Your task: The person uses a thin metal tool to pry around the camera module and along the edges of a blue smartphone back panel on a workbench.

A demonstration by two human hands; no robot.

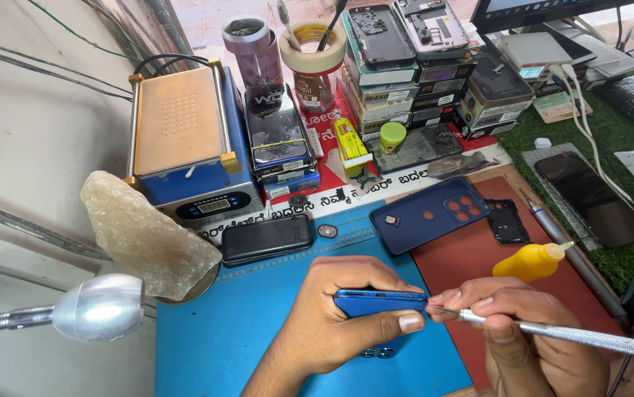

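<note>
My left hand (339, 316) grips a blue phone (377, 301) on its edge, a little above the blue work mat (243, 331). My right hand (523, 331) holds a slim metal tool (581, 337) like a pen, its fine tip touching the phone's right end. A yellow squeeze bottle (534, 262) lies just behind my right hand on the red mat (471, 257). A dark blue phone back cover (427, 215) rests further back, where the two mats meet.
A black rectangular case (267, 240) and a rough pale stone (148, 235) sit at the mat's left. A blue heating machine (184, 147), stacked boxes (405, 81), tape rolls (313, 48) and phone parts crowd the back. A dark phone (592, 197) lies on green turf right. A silver lamp head (100, 307) juts in left.
</note>
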